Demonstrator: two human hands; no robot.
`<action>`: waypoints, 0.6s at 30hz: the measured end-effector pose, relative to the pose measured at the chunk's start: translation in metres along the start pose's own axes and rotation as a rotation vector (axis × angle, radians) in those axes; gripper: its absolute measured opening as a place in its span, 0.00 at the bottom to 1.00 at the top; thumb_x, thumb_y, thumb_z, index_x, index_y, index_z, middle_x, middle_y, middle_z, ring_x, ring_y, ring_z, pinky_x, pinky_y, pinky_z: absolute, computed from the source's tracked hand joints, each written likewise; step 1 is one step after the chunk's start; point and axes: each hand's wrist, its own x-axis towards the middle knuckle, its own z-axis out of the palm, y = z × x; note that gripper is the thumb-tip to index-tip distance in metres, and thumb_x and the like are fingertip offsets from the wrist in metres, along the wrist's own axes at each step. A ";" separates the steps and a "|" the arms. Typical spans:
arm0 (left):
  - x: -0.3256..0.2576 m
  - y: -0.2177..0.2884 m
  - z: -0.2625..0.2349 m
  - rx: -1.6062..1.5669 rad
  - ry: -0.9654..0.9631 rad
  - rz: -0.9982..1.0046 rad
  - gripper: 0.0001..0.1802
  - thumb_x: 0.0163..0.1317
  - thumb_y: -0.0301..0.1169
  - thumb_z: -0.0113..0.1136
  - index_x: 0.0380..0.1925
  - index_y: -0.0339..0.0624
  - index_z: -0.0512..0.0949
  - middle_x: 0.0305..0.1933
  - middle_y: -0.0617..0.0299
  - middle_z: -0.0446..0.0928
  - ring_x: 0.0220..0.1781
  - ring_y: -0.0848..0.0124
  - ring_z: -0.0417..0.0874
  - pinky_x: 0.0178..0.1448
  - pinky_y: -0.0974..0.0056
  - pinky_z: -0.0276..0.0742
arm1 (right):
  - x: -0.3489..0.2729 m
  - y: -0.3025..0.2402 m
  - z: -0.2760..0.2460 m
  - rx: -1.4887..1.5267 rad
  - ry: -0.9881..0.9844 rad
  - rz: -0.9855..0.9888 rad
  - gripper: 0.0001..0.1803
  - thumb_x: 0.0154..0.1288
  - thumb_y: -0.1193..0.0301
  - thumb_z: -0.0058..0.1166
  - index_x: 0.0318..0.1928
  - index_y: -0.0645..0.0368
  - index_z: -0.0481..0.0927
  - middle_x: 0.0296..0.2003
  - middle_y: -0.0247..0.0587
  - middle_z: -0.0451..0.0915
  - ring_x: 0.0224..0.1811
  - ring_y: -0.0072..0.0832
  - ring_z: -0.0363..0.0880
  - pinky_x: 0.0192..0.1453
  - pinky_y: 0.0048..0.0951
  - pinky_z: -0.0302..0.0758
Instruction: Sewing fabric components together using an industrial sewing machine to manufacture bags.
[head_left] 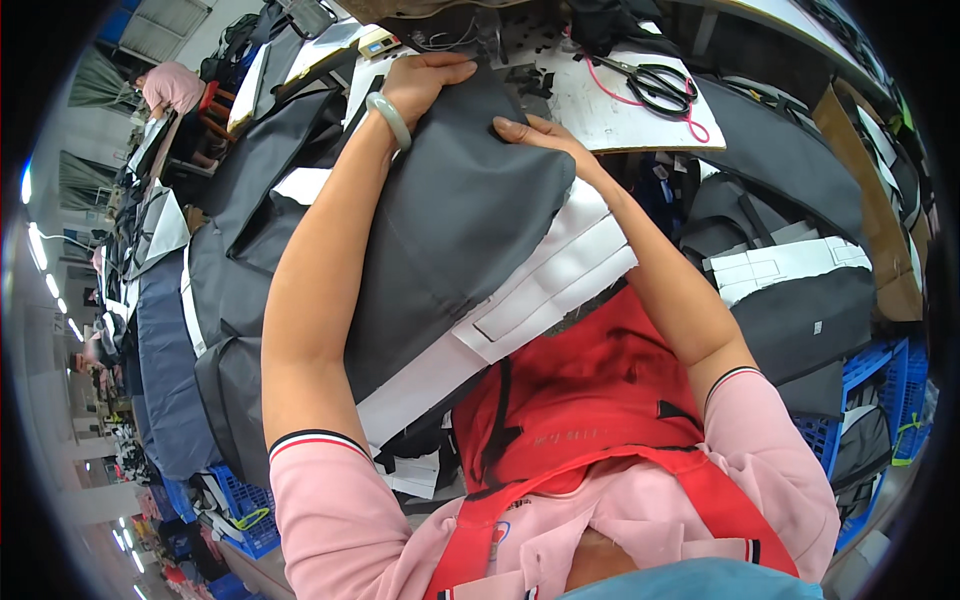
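Observation:
A large dark grey fabric piece (450, 230) lies across the front of me, with a white backing strip (540, 285) showing along its lower right edge. Thin lines mark a long narrow rectangle on the strip. My left hand (425, 88), a pale bangle (390, 120) on its wrist, grips the fabric at its far end with fingers bent together. To the right, my right hand (548, 138) is closed on the fabric's far right edge, its fingertips on the cloth. What lies under the fabric at both hands is hidden.
Black-handled scissors (660, 90) with a pink cord (622, 98) lie on the white tabletop (625, 125). More dark fabric pieces (800, 320) are stacked at right, above a blue crate (905, 385) and beside a cardboard box (870, 190). Another person (172, 88) sits far left.

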 end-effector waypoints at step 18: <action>0.005 -0.012 0.004 0.040 -0.148 -0.021 0.22 0.62 0.34 0.63 0.54 0.34 0.76 0.46 0.59 0.82 0.44 0.74 0.82 0.50 0.70 0.79 | -0.019 -0.005 -0.006 -0.002 -0.035 0.019 0.27 0.65 0.52 0.59 0.50 0.64 0.78 0.37 0.32 0.81 0.37 0.16 0.78 0.43 0.17 0.75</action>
